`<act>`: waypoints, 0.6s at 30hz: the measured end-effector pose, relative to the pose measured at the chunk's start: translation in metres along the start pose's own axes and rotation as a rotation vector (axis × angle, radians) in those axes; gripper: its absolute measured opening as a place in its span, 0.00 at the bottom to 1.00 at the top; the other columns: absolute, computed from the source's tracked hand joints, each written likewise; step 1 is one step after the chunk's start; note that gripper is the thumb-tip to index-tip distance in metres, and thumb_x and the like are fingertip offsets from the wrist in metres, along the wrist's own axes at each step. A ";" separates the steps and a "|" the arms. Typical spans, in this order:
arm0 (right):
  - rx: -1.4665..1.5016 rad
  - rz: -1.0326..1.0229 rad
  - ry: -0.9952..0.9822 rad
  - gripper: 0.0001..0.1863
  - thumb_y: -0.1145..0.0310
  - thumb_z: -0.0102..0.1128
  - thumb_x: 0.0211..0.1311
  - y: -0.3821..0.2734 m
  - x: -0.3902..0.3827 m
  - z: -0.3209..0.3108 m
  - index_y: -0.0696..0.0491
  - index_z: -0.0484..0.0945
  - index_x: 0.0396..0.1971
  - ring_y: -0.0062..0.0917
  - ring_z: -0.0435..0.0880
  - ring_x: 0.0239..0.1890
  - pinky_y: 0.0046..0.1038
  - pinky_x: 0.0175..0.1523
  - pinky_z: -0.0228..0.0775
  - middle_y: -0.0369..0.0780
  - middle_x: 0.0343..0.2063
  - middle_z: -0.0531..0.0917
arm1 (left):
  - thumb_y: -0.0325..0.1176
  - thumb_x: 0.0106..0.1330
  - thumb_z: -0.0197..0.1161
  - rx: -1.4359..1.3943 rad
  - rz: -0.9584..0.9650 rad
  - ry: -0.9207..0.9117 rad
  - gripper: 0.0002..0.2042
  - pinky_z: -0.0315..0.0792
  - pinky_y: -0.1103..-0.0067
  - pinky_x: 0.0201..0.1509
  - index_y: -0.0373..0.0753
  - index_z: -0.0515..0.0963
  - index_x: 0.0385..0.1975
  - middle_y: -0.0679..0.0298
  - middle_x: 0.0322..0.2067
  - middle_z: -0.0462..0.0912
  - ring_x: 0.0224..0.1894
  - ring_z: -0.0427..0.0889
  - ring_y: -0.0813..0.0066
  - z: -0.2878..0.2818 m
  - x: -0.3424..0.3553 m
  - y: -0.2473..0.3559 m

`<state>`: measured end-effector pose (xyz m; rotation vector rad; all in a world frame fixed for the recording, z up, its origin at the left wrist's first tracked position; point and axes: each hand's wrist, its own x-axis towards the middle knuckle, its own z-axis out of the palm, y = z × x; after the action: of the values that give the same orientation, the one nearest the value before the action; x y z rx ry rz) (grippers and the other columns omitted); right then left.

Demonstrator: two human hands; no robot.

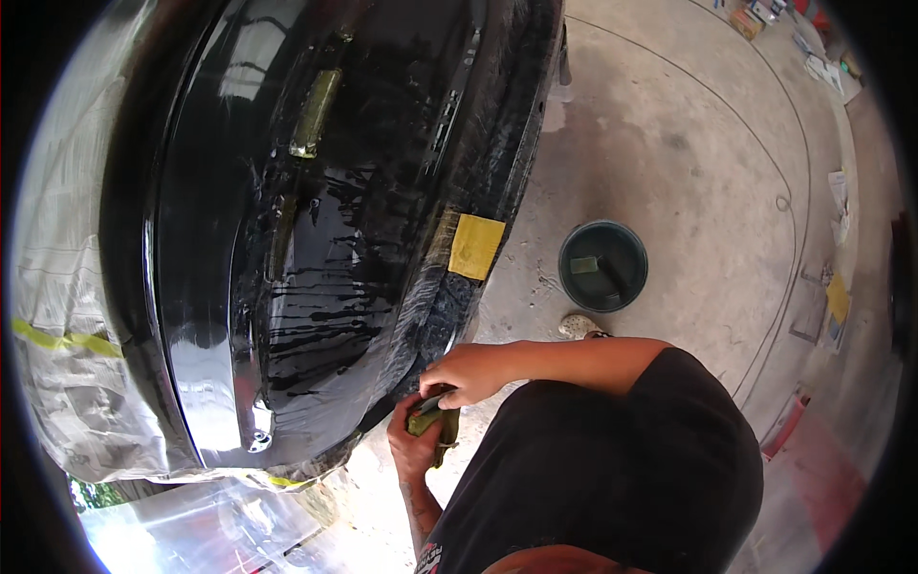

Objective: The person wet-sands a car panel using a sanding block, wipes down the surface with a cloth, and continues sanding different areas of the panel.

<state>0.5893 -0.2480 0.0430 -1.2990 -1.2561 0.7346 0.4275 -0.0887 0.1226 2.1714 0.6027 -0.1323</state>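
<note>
In front of my body, beside the lower corner of a wet black car panel (325, 277), both hands are together. My left hand (413, 442) is closed around a folded olive-green pad (446, 440), part of which hangs below the fingers. From above, my right hand (467, 373) reaches over with bent fingers pinching a small dark grey piece (432, 403) against the pad. Its exact kind is hard to make out. A yellow square sheet (476, 246) lies on the panel's lower ledge, just beyond my right hand. Milky streaks and drips cover the black surface.
A dark round bucket (602, 266) with liquid and a greenish block inside stands on the concrete floor (669, 172). Near it is a light shoe (579, 326). Plastic masking film (67, 230) covers the car's left side. A thin cable (784, 203) curves across the floor.
</note>
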 end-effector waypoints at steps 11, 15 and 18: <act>0.062 0.093 0.251 0.17 0.69 0.63 0.60 0.013 0.002 0.016 0.56 0.74 0.47 0.47 0.84 0.44 0.45 0.46 0.73 0.51 0.39 0.84 | 0.24 0.57 0.68 -0.648 -0.104 0.205 0.34 0.79 0.73 0.48 0.33 0.67 0.67 0.52 0.43 0.83 0.42 0.83 0.67 -0.006 -0.015 -0.041; 0.157 0.287 0.484 0.16 0.71 0.63 0.59 0.026 -0.012 0.006 0.58 0.74 0.46 0.50 0.84 0.42 0.46 0.46 0.73 0.55 0.34 0.83 | 0.36 0.62 0.66 -1.049 -0.118 0.184 0.38 0.82 0.71 0.41 0.33 0.57 0.71 0.43 0.45 0.81 0.39 0.84 0.60 -0.003 -0.011 -0.037; 0.022 0.236 0.593 0.17 0.68 0.64 0.61 0.050 -0.020 0.017 0.58 0.74 0.47 0.52 0.85 0.38 0.46 0.44 0.74 0.53 0.33 0.84 | 0.52 0.68 0.61 -1.159 -0.065 0.147 0.41 0.81 0.67 0.44 0.33 0.53 0.73 0.43 0.49 0.79 0.41 0.84 0.58 0.001 0.002 -0.034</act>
<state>0.5808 -0.2516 -0.0124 -1.5177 -0.6242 0.4665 0.4138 -0.0708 0.0969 1.0393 0.6111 0.2879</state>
